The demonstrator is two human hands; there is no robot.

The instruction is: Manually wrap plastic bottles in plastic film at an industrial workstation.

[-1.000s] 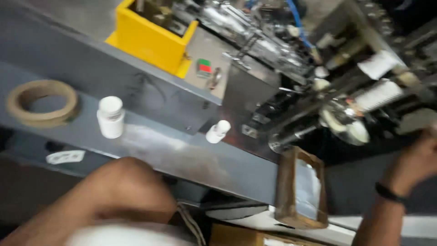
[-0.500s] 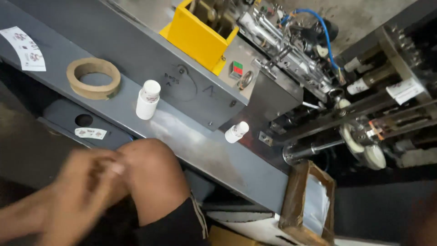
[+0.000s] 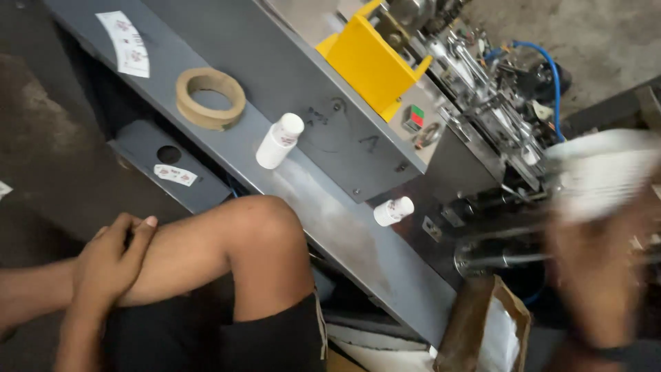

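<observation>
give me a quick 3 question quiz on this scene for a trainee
1. True or false: the left hand rests on the person's raised leg.
2. Which lies nearest the roll of tape on the grey ledge? A) the tall white bottle B) the small white bottle C) the yellow guard
3. What does the blurred right hand hold up?

Key
1. True
2. A
3. Something white, too blurred to tell further.
</observation>
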